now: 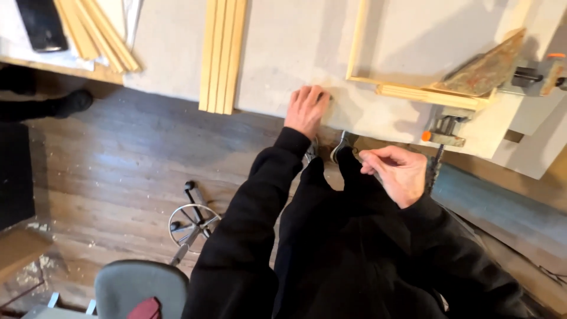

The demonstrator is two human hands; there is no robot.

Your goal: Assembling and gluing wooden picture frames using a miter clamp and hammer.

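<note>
We are looking straight down over the pale desk (283, 53), and our left hand (306, 109) lies flat on its near edge, fingers (311, 94) together and pressed on the bare top, gripping nothing. Just below that edge, our right hand (400, 174) is curled at waist height, its fingers bent in toward the palm and pinched on a thin metal tool (341, 146) whose curved silver end pokes up toward the desk edge; we cannot tell exactly what kind of tool it is. Both sleeves are black.

Right of the left hand on the desk sits a wooden frame (358, 44) of light strips, its near corner held by a corner clamp (488, 70) with a worn triangular plate. A second clamp (444, 131) with an orange tip bites the desk edge just below that corner, close to our right hand. Left of the left hand, a bundle of wooden strips (222, 56) lies across the desk and overhangs the edge. Farther left, more loose strips (97, 29) fan out on another surface beside a dark flat object (41, 23).

Below the desk edge, on the wooden floor (118, 153), we see a grey chair (142, 286) and a chrome stool base (192, 221), well apart from our hands.
</note>
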